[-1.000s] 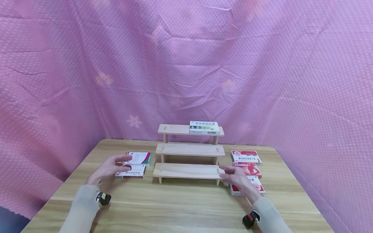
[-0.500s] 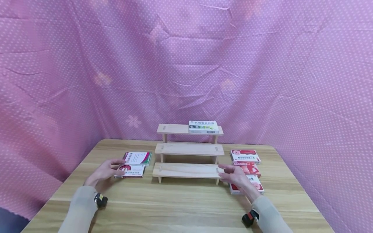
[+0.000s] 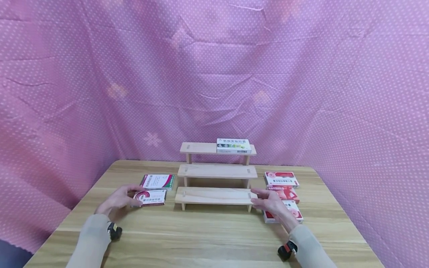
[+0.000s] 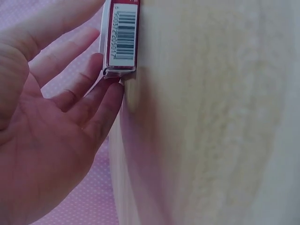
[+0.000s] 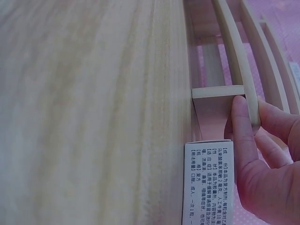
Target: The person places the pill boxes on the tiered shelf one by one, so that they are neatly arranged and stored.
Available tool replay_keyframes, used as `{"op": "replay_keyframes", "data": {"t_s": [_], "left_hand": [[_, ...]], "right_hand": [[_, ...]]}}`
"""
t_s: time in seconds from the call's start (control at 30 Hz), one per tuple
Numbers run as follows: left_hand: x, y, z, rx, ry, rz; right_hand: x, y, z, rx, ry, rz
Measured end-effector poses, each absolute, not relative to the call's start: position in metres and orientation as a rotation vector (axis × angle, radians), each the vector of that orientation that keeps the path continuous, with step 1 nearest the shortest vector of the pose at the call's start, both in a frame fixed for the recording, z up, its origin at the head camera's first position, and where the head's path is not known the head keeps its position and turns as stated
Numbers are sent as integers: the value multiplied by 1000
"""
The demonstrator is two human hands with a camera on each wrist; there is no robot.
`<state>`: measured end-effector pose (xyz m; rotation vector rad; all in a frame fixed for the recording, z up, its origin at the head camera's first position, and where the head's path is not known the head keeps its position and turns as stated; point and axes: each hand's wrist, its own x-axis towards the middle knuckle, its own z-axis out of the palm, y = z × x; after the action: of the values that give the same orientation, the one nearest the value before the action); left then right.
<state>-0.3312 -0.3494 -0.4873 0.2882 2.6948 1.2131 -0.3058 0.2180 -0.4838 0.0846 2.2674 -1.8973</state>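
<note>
At half past eight from the wooden stand [image 3: 217,172], pinched by the left end in the left hand [image 3: 115,200]: the ring-patterned box [image 3: 151,197], low over or on the desk [image 3: 197,234], too hard to tell whether lifted. Clamped there with the thumb at the near corner and fingers at the far one; in the left wrist view, barcode end towards the palm. Just beyond, at nine o'clock from the stand, lying flat: a green-edged white box [image 3: 155,181].

At four o'clock, in the right hand [image 3: 272,204], firmly clamped: the right end of the lowest shelf [image 3: 211,196], with the thumb beneath and fingers over the top, close to the leg [image 5: 215,110]. Partly hidden behind that hand, the near red-and-white box [image 3: 295,213]; then, up towards three o'clock, the red box [image 3: 287,194] and the far red-and-white box [image 3: 280,179], all close together in a row.

Up at one o'clock, flat on the right part of the top shelf [image 3: 199,148]: a white box with a green strip [image 3: 233,146].

Behind everything, from ten round to two o'clock: creased, dotted pink-purple cloth [image 3: 214,74] with pale flowers.
</note>
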Motion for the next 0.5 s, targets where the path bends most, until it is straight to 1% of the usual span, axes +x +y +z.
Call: {"op": "replay_keyframes", "data": {"t_s": [0.1,0.5], "left_hand": [[-331,-349,-488,293,2700,1181],[-329,-356,-491,471,2676,1133]], "right_hand": [[-306,218,-484,90,2268,-1901],[-305,218,-484,90,2257,-1902]]}}
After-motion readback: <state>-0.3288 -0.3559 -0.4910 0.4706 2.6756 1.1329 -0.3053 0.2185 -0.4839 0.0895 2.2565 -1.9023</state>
